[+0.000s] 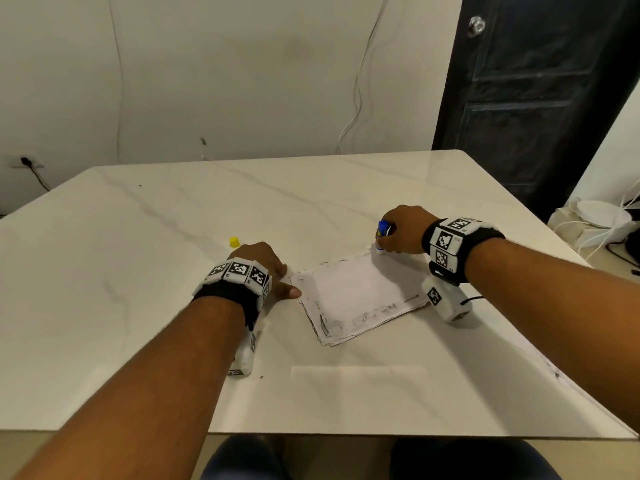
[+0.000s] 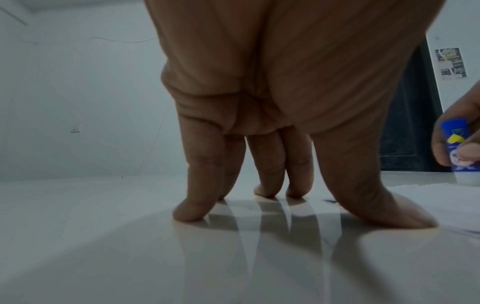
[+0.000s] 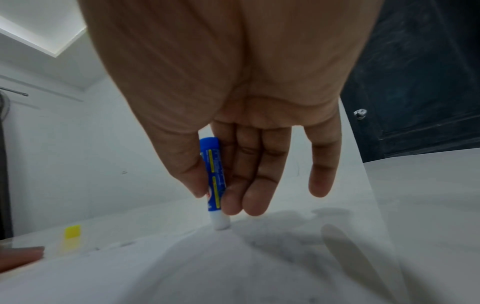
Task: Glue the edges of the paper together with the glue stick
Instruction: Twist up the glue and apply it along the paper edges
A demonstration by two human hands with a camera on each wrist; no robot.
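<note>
A stack of white paper sheets (image 1: 356,296) with dark smudged edges lies on the marble table (image 1: 173,220). My right hand (image 1: 401,230) pinches a blue glue stick (image 1: 381,233) upright between thumb and fingers, its white tip (image 3: 221,223) down on the paper's far corner. The left hand (image 1: 266,268) rests beside the paper's left edge, fingers straight with their tips on the table (image 2: 189,214) and the thumb (image 1: 289,291) touching the paper's edge. The glue stick (image 2: 459,148) shows at the right border of the left wrist view.
The yellow glue cap (image 1: 234,242) stands on the table just beyond my left hand, also in the right wrist view as a yellow cap (image 3: 72,231). A dark door (image 1: 540,91) stands at the back right. White cables and a round white object (image 1: 599,216) lie off the table's right side.
</note>
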